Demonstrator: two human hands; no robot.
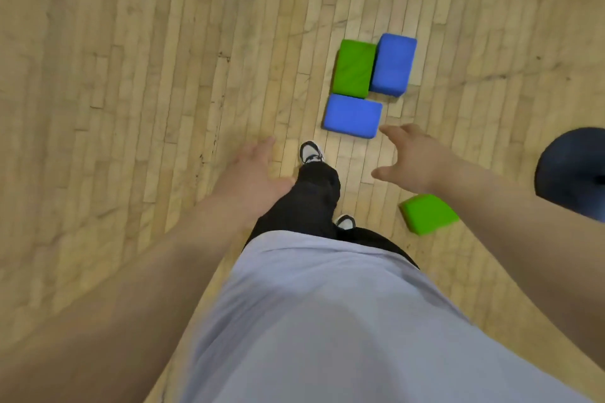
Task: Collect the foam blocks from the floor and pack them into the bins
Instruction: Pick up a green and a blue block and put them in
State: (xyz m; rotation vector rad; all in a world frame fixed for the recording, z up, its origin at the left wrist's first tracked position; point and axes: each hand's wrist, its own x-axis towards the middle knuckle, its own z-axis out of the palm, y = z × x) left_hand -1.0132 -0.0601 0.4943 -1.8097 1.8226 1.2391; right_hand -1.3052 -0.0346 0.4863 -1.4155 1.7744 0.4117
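Note:
Three foam blocks lie together on the wooden floor ahead: a green block [353,73], a blue block [394,64] to its right, and a flat blue block [353,115] nearest me. A second green block [427,213] lies apart at the lower right, partly under my right forearm. My right hand [407,157] is stretched out with fingers spread, its fingertips just short of the near blue block's right corner, holding nothing. My left hand [253,168] reaches forward on the left, fingers straight and empty, well left of the blocks. No bin is in view.
My legs in dark trousers and white shoes [311,152] stand between my hands, just below the near blue block. A dark rounded object [573,173] sits at the right edge. Bare wooden floor [131,75] spreads to the left and far side.

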